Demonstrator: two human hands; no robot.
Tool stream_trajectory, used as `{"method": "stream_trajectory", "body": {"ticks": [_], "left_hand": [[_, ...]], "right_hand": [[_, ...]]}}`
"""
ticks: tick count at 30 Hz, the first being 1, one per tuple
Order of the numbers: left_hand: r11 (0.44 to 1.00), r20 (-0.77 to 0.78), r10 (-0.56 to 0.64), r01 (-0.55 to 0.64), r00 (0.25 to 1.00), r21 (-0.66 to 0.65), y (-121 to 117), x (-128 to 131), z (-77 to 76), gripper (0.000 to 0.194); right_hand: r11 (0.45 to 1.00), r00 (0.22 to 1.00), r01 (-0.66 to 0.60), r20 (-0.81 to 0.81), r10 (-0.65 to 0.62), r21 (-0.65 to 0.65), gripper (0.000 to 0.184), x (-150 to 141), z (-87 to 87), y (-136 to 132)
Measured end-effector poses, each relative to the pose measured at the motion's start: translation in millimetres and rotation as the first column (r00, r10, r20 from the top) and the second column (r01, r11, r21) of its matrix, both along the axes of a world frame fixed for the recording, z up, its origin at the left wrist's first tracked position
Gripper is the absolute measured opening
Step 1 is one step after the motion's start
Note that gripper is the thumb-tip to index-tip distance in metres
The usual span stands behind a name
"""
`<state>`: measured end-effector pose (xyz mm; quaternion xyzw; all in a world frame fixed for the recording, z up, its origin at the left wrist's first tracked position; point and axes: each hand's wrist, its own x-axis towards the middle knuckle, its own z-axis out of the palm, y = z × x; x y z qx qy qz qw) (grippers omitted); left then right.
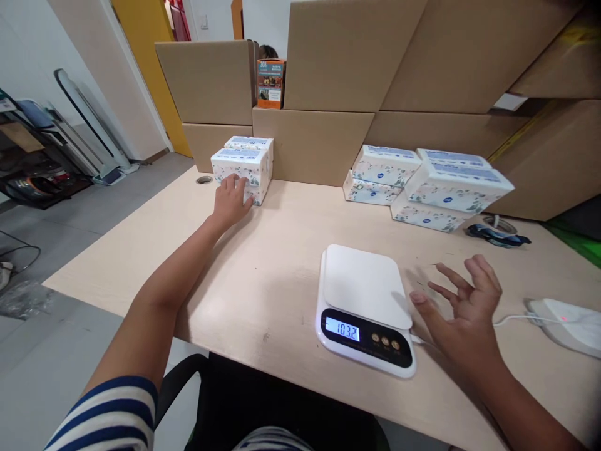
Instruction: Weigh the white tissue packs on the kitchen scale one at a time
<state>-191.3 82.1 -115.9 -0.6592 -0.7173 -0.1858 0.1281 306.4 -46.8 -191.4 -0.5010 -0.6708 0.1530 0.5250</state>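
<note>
My left hand (231, 202) rests with its fingers apart against the front of a small stack of white tissue packs (240, 164), printed with leaves and blue lettering. The packs stand near the back of the table on the left. My right hand (462, 307) is raised just right of a white digital scale (366, 285), open, with its fingers spread and nothing in them. The scale's platform is bare, and its lit display (342, 329) reads 103.2.
More stacked tissue packs (451, 181) stand at the back right, beside a dark cloth-like bundle (498, 235). Large cardboard boxes (310, 147) wall off the table's far side; an orange printed box (271, 84) sits among them. A white corded device (566, 326) lies on the right.
</note>
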Motion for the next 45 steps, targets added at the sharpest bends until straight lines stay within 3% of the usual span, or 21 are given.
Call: {"method": "stream_trajectory", "body": {"ticks": [3, 11, 16, 20, 24, 29, 32, 35, 38, 42, 45], "left_hand": [[1.0, 0.014, -0.008, 0.008, 1.0, -0.008, 1, -9, -4.1, 0.066], [1.0, 0.094, 0.003, -0.004, 0.996, 0.012, 4, -10, -13.3, 0.06], [0.994, 0.22, -0.049, 0.027, 0.974, 0.103, 16, -7, -26.4, 0.081], [0.999, 0.314, -0.05, 0.052, 0.948, 0.005, 15, -2, -19.8, 0.066], [0.994, 0.286, -0.076, 0.096, 0.955, -0.055, 7, 6, -12.3, 0.058], [0.977, 0.258, -0.166, 0.195, 0.952, -0.09, -2, 35, -11.8, 0.058], [0.954, 0.375, -0.26, 0.298, 0.89, -0.044, -14, 72, -11.8, 0.06], [0.924, 0.519, -0.315, 0.382, 0.795, -0.024, -36, 115, -10.1, 0.062], [0.89, 0.557, -0.345, 0.452, 0.755, -0.061, -58, 143, -9.1, 0.057], [0.904, 0.556, -0.381, 0.423, 0.739, 0.057, -65, 147, -12.2, 0.047], [0.914, 0.564, -0.358, 0.403, 0.744, 0.048, -60, 143, -16.2, 0.043]], "right_hand": [[1.0, 0.999, 0.019, 0.026, -0.019, 0.003, 0.102, -1, 1.2, 0], [0.996, 0.987, 0.057, 0.154, -0.046, -0.064, 0.093, 4, 11.2, -5], [0.995, 0.984, 0.093, 0.15, -0.097, 0.027, 0.091, 17, 3.2, 9], [0.993, 0.973, 0.115, 0.2, -0.115, 0.013, 0.1, 26, -0.5, 22], [0.987, 0.925, 0.124, 0.372, -0.079, -0.099, 0.095, 28, 5.0, 27], [0.992, 0.915, 0.035, 0.402, 0.018, -0.123, 0.093, 21, 2.8, 29], [0.992, 0.906, -0.008, 0.419, 0.06, -0.125, 0.092, 15, 3.5, 28], [0.988, 0.881, 0.024, 0.47, 0.05, -0.151, 0.09, 13, 9.2, 24], [0.979, 0.852, 0.104, 0.524, 0.005, -0.177, 0.089, 12, 15.2, 21], [0.979, 0.824, 0.136, 0.566, -0.025, -0.154, 0.089, 16, 18.3, 21], [0.98, 0.805, 0.137, 0.592, -0.028, -0.141, 0.086, 18, 18.1, 22]]}}
